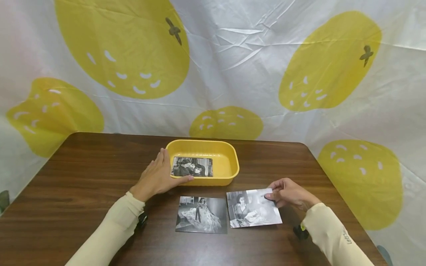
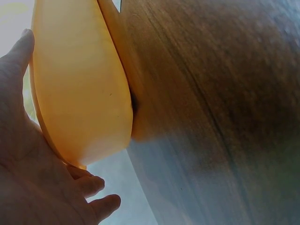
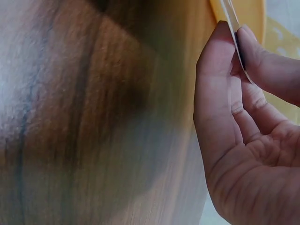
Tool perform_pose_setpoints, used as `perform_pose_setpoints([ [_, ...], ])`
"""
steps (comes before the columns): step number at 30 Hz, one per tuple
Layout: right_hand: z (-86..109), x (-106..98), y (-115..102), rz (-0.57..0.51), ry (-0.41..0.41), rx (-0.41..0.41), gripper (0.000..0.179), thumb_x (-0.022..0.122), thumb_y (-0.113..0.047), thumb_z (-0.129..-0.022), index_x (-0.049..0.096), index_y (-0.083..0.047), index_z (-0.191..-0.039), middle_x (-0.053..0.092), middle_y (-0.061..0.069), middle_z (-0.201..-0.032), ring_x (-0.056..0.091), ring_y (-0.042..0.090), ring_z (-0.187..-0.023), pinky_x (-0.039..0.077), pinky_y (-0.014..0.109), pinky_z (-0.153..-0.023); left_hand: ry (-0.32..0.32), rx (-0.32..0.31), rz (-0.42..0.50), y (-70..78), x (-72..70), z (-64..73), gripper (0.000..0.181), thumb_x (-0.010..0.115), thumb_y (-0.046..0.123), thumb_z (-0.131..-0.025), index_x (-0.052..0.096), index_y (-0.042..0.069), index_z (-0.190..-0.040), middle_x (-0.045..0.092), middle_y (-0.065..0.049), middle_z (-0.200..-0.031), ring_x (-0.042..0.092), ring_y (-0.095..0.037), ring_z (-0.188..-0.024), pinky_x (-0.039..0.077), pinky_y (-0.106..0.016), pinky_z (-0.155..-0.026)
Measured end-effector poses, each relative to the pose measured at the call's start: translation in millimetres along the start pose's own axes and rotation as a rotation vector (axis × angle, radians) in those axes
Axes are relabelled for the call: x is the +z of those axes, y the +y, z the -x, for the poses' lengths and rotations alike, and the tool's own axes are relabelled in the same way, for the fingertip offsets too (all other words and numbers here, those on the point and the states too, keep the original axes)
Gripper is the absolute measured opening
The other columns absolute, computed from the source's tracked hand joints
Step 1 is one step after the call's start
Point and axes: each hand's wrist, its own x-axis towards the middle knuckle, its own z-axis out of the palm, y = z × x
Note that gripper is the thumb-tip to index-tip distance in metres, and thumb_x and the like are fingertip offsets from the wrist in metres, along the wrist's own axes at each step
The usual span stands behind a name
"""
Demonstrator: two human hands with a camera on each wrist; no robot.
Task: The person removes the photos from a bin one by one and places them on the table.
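Note:
My left hand [image 1: 158,174] rests at the left end of a yellow plastic basin [image 1: 229,181], its thumb lying along the front rim and its fingers extended past the left side. The left wrist view shows the palm against the basin wall [image 2: 84,89]. Inside the basin lies a black-and-white photo [image 1: 192,167] of figures with heads close together. Between thumb and fingers, my right hand [image 1: 288,194] pinches a photo [image 1: 253,211] of a seated figure by its upper right corner. In the right wrist view this photo [image 3: 233,33] appears edge-on.
Another black-and-white photo [image 1: 201,215], of a figure in a wide gown, lies on the dark wooden table [image 1: 100,166] just left of the held one. Behind the table hangs a white cloth [image 1: 213,74] with yellow fruit prints.

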Motion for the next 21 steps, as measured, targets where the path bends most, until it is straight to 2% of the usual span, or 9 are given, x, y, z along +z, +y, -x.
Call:
perform_pose_setpoints([
  [11,-6.7,13,-1,0.164,0.201,0.128,0.031,0.083,-0.011,-0.071,0.06,0.004,-0.087,0.055,0.005,-0.07,0.055,0.014,-0.056,0.055,0.032,-0.052,0.004,-0.002,0.002,-1.2,2.2,0.0,0.134,0.044,0.09,-0.065,-0.001,-0.005,-0.148,-0.001,-0.024,-0.155,0.009,-0.037,-0.142,0.016,-0.054,-0.112],
  [16,-8.6,17,0,0.191,0.261,0.168,0.034,0.086,-0.011,-0.066,0.06,0.003,-0.083,0.057,0.007,-0.07,0.056,0.015,-0.056,0.055,0.032,-0.052,0.007,-0.006,0.005,-0.9,1.9,-0.9,0.135,0.044,0.09,-0.064,-0.001,-0.005,-0.149,-0.001,-0.024,-0.155,0.01,-0.037,-0.142,0.015,-0.054,-0.112],
  [21,-9.4,17,0,0.196,0.287,0.182,0.037,0.088,-0.011,-0.063,0.06,0.003,-0.083,0.056,0.007,-0.069,0.056,0.016,-0.056,0.055,0.032,-0.053,0.007,-0.006,0.005,-0.6,1.5,-1.1,0.135,0.043,0.09,-0.064,-0.001,-0.005,-0.149,-0.002,-0.023,-0.155,0.009,-0.037,-0.142,0.015,-0.054,-0.112],
])
